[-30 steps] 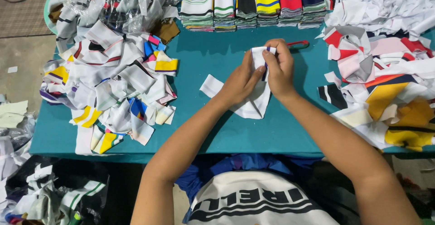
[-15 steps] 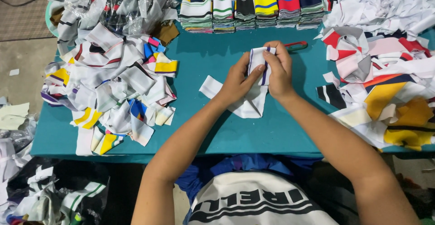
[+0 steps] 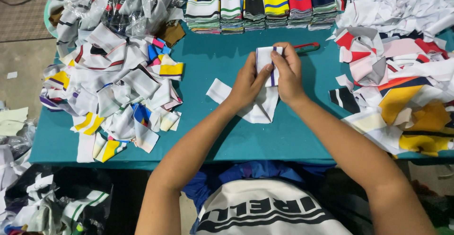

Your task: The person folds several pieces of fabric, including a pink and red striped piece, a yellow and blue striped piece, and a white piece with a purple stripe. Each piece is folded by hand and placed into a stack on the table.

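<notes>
Both my hands meet over the middle of the teal table (image 3: pixel 227 135). My left hand (image 3: pixel 247 84) and my right hand (image 3: pixel 287 74) grip a folded white knit strip with a dark blue stripe (image 3: pixel 266 57), held upright between the thumbs and fingers. Its loose white end (image 3: pixel 257 108) hangs down and rests on the table below my hands. Just past my right hand lies a red-handled cutter (image 3: pixel 306 47).
A heap of striped cloth pieces (image 3: pixel 113 93) covers the table's left side. Folded striped stacks (image 3: pixel 255 5) line the far edge. More white, red and yellow pieces (image 3: pixel 402 74) pile at the right. Plastic-wrapped bundles (image 3: pixel 118 3) sit at the far left.
My hands have drawn slightly closer together on the strip and folded it tighter; its top now stands more upright between my fingers.
</notes>
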